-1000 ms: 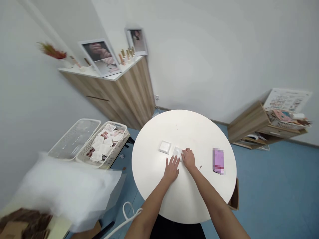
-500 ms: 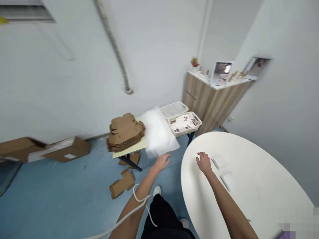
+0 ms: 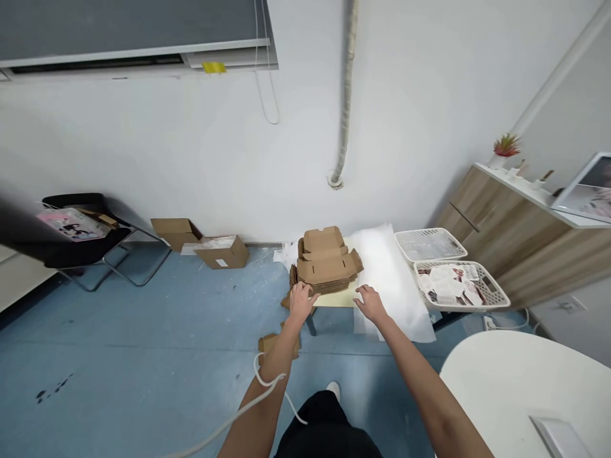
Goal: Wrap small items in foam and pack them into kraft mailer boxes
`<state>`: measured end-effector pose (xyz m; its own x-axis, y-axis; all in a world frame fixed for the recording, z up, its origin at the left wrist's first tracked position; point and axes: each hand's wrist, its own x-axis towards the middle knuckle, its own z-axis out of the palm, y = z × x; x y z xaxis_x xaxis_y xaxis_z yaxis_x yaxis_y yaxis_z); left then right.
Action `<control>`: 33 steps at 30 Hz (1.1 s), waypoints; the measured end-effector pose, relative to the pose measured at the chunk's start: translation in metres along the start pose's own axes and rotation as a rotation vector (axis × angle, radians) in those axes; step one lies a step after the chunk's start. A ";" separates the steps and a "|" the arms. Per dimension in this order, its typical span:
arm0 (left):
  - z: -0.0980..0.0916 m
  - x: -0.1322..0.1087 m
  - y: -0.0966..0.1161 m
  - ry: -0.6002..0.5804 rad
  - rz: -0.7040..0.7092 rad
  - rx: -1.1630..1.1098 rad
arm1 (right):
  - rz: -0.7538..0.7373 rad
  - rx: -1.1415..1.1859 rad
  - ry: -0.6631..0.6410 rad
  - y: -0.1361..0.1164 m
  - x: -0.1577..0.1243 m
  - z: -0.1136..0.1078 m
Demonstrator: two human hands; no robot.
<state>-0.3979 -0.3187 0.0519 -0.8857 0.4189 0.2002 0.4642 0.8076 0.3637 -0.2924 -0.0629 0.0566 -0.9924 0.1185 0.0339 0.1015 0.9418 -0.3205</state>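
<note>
A stack of flat brown cardboard mailer boxes (image 3: pixel 329 267) lies on a low pale-yellow table (image 3: pixel 334 299). My left hand (image 3: pixel 301 301) is at the near left corner of the stack, fingers slightly bent and thumb apart; whether it touches the cardboard I cannot tell. To the right, my right hand (image 3: pixel 370 303) is open with fingers loosely curled, in front of the white foam sheets (image 3: pixel 389 280) that hang over the table edge. Neither hand shows anything held. A white cord (image 3: pixel 248 407) runs across my left forearm.
Two white plastic baskets (image 3: pixel 429 243) stand right of the sheets, one holding printed packets (image 3: pixel 453 284). A white round table (image 3: pixel 520 375) is at lower right. Loose cardboard (image 3: pixel 270 343) lies on the floor. Opened cartons (image 3: pixel 222 252) and a black chair (image 3: pixel 90 245) line the wall.
The view has swung left, so the round table has shifted toward the right edge. Both my hands have moved from beside the round table to the cardboard stack.
</note>
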 end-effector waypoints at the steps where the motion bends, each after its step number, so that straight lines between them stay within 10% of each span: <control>1: 0.000 0.007 -0.004 0.028 0.029 0.018 | -0.025 -0.005 -0.009 -0.010 0.015 0.003; 19: 0.016 0.107 -0.019 -0.274 0.254 0.006 | -0.055 -0.047 -0.193 -0.042 0.129 0.011; 33: -0.074 0.100 0.039 -0.007 0.429 -0.052 | -0.219 -0.239 0.195 -0.039 0.118 -0.064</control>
<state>-0.4673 -0.2756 0.1533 -0.6120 0.7154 0.3372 0.7903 0.5373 0.2946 -0.4093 -0.0652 0.1331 -0.9627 -0.0579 0.2642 -0.0754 0.9955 -0.0566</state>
